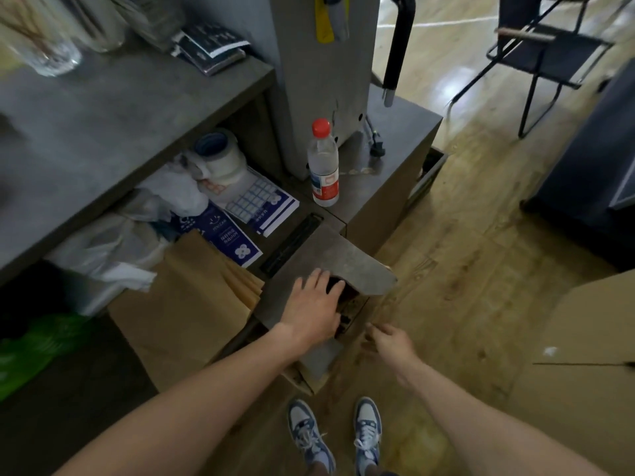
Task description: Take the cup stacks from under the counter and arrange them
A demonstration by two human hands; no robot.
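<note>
My left hand [314, 305] lies on the lower grey counter ledge [347, 259], its fingers curled over the ledge's front edge into a dark gap below. My right hand [390, 341] hovers just right of that gap, blurred, with fingers loosely bent and nothing in them. No cup stack shows; the space under the ledge is dark and mostly hidden by the ledge and my left hand.
A water bottle with a red cap [323, 164] stands on the ledge. Tape rolls [220, 156], plastic bags [171, 194], blue leaflets [261, 204] and brown paper bags [192, 297] fill the shelf under the grey counter top [103, 132]. A cardboard box [584, 355] sits right.
</note>
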